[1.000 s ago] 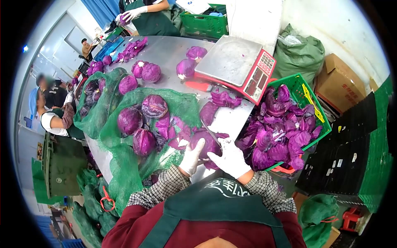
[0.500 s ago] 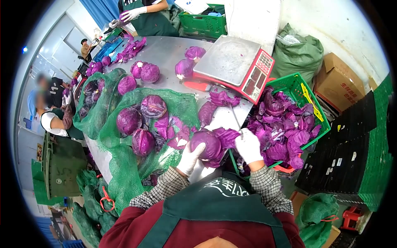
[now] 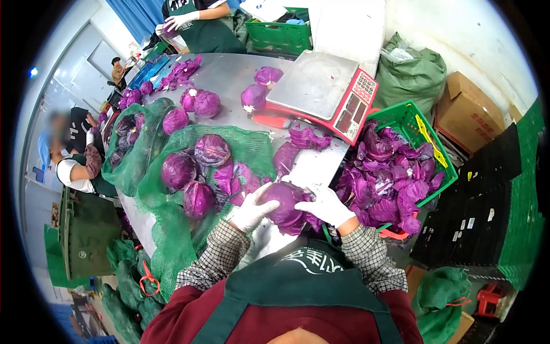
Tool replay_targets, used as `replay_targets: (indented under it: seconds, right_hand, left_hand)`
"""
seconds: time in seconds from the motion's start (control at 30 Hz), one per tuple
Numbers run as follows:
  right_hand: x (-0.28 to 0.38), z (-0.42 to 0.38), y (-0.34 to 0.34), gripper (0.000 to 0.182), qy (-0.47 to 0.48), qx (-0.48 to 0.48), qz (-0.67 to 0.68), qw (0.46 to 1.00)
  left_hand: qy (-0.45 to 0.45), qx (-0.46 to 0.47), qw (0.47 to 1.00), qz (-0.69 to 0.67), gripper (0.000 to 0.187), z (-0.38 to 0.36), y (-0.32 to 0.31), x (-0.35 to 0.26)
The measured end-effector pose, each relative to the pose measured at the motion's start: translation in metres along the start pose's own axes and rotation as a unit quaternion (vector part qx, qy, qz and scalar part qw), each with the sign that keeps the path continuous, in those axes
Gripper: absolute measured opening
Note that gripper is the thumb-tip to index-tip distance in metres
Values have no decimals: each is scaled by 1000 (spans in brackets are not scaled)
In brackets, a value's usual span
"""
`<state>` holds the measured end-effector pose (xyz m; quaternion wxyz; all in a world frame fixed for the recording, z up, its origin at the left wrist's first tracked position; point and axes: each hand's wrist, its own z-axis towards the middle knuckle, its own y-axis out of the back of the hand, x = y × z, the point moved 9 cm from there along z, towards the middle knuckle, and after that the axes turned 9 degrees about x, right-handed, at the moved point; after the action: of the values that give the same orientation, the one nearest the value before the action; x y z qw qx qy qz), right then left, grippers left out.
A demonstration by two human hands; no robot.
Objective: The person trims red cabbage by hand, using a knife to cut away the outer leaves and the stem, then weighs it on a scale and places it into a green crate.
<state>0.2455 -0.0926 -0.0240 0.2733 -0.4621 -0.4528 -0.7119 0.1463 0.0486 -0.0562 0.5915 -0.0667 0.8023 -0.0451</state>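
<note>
A red cabbage [image 3: 284, 202] is held at the table's front edge between my two white-gloved hands. On its left side my left hand [image 3: 252, 209] curves round it with the thumb on top. My right hand [image 3: 327, 207] presses the other side, its thumb against the cabbage and a loose leaf hanging below. If a knife is in the right hand, it does not show clearly. Left of the hands, several cabbages [image 3: 179, 170] rest on a green mesh bag [image 3: 172, 229]. Loose purple leaves [image 3: 285, 157] lie just beyond the held cabbage.
A red scale [image 3: 315, 86] stands at the table's [image 3: 229, 69] back right. On the right is a green crate [image 3: 409, 123] heaped with leaves. Black crates [image 3: 475, 200] are stacked beyond it. Co-workers [image 3: 200, 26] stand at the far side and the left.
My right hand has moved left and inward onto the cabbage, and the blade seen above it no longer shows. The outer leaf it was pulling has dropped lower. My left hand has shifted slightly up and left.
</note>
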Motion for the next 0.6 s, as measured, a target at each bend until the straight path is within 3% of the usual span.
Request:
replay_targets:
  seconds: [0.1,0.2,0.23,0.3,0.33,0.37,0.4,0.43,0.53,0.57,0.6]
  right_hand:
    - [-5,-2,-5,47,-65,27,124,990]
    - [-14,-5,-8,38,-66,-5,-88,994]
    - [-4,-6,-1,28,-33,-59,-94,993]
    - [3,-9,-3,25,-71,-58,-100,991]
    - [7,-9,-6,24,-91,-55,-101,989]
    - [32,-10,-4,22,20,-117,-134,984]
    - [15,-11,-16,22,-16,-105,-136,985]
    - [16,-9,-17,22,-20,-109,-152,982]
    - [-19,-6,-14,22,-97,-110,-152,977]
    - [-41,-9,-14,22,-146,-94,-146,974]
    - [-54,-14,-11,21,-118,-131,-166,970]
  left_hand:
    - [30,42,999,-12,82,-4,-5,-10]
    - [44,23,999,20,73,-2,6,-3]
    - [34,13,998,57,77,-3,5,-7]
    - [9,-4,989,148,90,-6,-4,-19]
    - [-16,-27,949,313,101,-7,-6,-24]
    - [-31,-41,918,393,109,-8,-15,-33]
    - [-44,-56,881,468,119,-10,-28,-45]
    - [-17,-95,848,521,117,-16,-33,-47]
    - [-9,-165,866,471,112,-20,-6,-34]
    - [-15,-170,918,357,106,-22,7,-28]
    - [-38,-186,931,311,97,-24,25,-11]
